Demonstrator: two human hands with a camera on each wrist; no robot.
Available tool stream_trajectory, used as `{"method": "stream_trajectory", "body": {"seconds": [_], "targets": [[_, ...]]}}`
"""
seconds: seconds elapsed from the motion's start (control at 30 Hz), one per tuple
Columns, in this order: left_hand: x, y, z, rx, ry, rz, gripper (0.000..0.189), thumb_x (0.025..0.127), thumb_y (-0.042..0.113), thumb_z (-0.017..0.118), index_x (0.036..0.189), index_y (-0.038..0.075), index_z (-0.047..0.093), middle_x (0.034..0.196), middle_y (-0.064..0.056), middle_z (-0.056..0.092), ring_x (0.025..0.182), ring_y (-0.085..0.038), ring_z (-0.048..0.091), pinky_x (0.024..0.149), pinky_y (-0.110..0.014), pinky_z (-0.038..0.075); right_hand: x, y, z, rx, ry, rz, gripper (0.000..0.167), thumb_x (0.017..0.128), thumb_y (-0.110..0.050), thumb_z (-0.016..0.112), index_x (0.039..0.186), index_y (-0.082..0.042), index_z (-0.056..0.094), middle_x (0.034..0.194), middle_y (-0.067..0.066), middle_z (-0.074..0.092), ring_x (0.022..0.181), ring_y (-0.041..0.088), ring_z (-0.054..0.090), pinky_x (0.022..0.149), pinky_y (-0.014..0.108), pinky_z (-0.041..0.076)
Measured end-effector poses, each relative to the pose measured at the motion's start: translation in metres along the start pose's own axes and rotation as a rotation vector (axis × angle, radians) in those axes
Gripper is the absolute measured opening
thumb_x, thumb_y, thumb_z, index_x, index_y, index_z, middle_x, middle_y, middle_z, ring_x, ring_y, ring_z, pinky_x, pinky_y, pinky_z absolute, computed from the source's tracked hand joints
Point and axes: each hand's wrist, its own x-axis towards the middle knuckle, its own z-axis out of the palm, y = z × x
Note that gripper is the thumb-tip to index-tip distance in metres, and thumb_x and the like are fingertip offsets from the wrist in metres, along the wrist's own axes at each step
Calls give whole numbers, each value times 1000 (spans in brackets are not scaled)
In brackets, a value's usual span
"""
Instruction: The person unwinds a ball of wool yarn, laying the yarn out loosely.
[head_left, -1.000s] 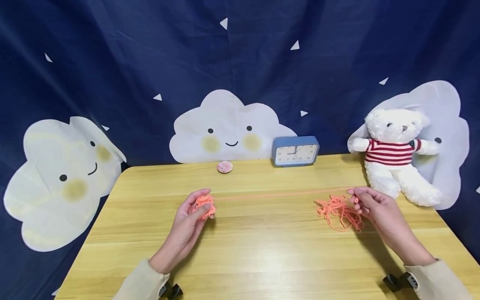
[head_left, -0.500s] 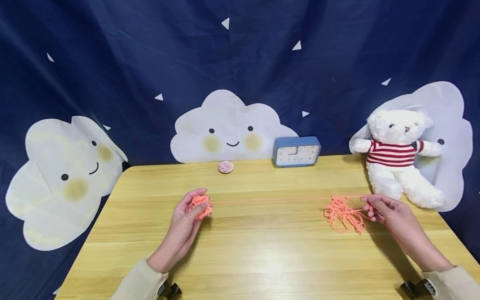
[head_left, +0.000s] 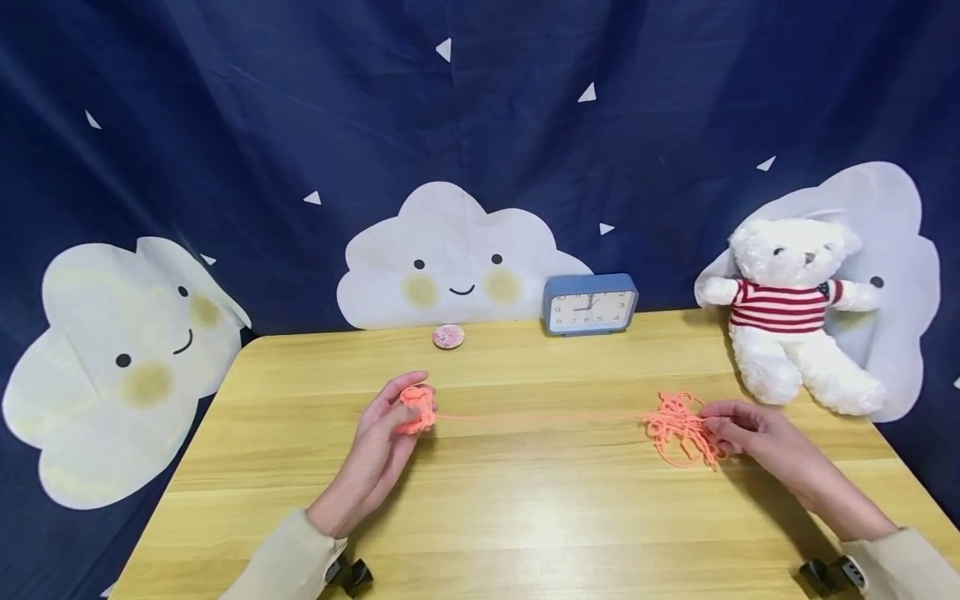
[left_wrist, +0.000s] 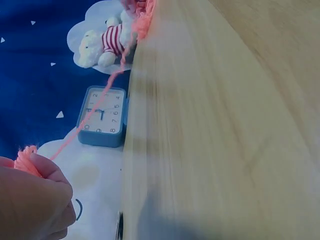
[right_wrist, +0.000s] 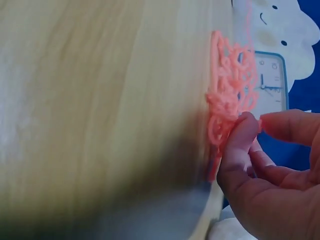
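Observation:
In the head view my left hand (head_left: 375,442) holds a small wound bundle of coral yarn (head_left: 417,408), thumb across its front. A single strand (head_left: 540,416) runs from it over the wooden table to a loose tangle of the same yarn (head_left: 677,427) at the right. At that tangle's right edge is my right hand (head_left: 765,437), its thumb and forefinger pinching yarn, which the right wrist view shows between the fingertips (right_wrist: 245,120). From the left wrist, the bundle (left_wrist: 26,161) pokes out above my thumb, the strand leading away from it.
A blue alarm clock (head_left: 590,305) and a round pink patterned disc (head_left: 448,337) stand along the table's back edge. At the back right sits a white teddy bear (head_left: 780,308) in a striped shirt. Behind hangs a dark blue curtain (head_left: 480,108) with cloud prints.
My right hand first moves right, then comes back left to the tangle. The strand, high and taut before, now runs lower, into the tangle. My left hand keeps the bundle, shifting slightly.

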Motion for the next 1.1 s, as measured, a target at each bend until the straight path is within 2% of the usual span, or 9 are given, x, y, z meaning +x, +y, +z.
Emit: {"method": "stream_trajectory", "body": {"seconds": [0.2, 0.37, 0.47, 0.57, 0.67, 0.73, 0.9, 0.97, 1.1], "targets": [[1, -1, 6, -28, -62, 12, 64, 86, -17, 39, 149, -10, 45, 133, -20, 54, 104, -22, 62, 84, -24, 55, -7, -13, 6, -117, 67, -2, 40, 113, -16, 61, 142, 11, 59, 118, 3, 72, 89, 8, 65, 71, 29, 57], [2, -2, 9, -15, -69, 10, 61, 86, -17, 41, 147, -10, 46, 129, -17, 55, 103, -21, 60, 82, -23, 54, -11, -26, 16, -195, 211, -44, 43, 111, -16, 62, 146, 9, 57, 114, 10, 65, 80, 13, 61, 65, 30, 54], [2, -2, 11, -17, -71, 2, 61, 87, -17, 41, 148, -10, 45, 128, -15, 55, 101, -20, 59, 80, -22, 53, -11, -33, 26, -175, 312, -70, 38, 110, -14, 64, 142, 5, 62, 105, 5, 61, 76, 12, 56, 60, 29, 50], [2, -3, 12, -19, -70, -2, 62, 88, -16, 40, 149, -9, 43, 128, -14, 55, 100, -19, 57, 79, -22, 53, -8, -41, 39, -63, 334, -93, 31, 109, -12, 66, 137, 1, 67, 95, -2, 65, 72, 12, 55, 54, 30, 48], [3, -3, 13, -18, -72, 0, 62, 88, -16, 40, 149, -10, 43, 127, -14, 54, 99, -19, 57, 78, -22, 52, -3, -51, 56, 44, 272, -106, 31, 109, -11, 67, 138, -2, 67, 90, -1, 70, 71, 12, 58, 53, 30, 49], [3, -3, 13, -14, -76, 2, 60, 88, -16, 41, 148, -10, 44, 127, -15, 55, 100, -20, 57, 78, -22, 53, 1, -58, 70, 97, 200, -104, 33, 108, -10, 66, 140, -1, 65, 89, 5, 69, 66, 13, 56, 49, 29, 47], [5, -5, 16, -13, -87, 0, 57, 89, -16, 43, 146, -10, 47, 127, -16, 55, 101, -21, 59, 78, -22, 54, 13, -74, 101, 143, 8, -104, 40, 107, -13, 68, 144, 1, 62, 97, 20, 73, 79, 23, 68, 66, 31, 57], [6, -6, 17, -16, -82, -4, 57, 89, -17, 43, 145, -10, 47, 127, -16, 55, 101, -20, 59, 78, -22, 54, 18, -78, 112, 145, -50, -116, 42, 107, -15, 69, 145, 1, 61, 101, 22, 74, 91, 30, 71, 76, 33, 59], [6, -6, 19, -24, -72, -12, 57, 89, -16, 44, 145, -9, 48, 128, -15, 56, 101, -20, 60, 79, -22, 55, 28, -85, 130, 188, -141, -133, 46, 106, -17, 72, 147, 1, 60, 109, 24, 74, 97, 36, 71, 81, 34, 59]]}}
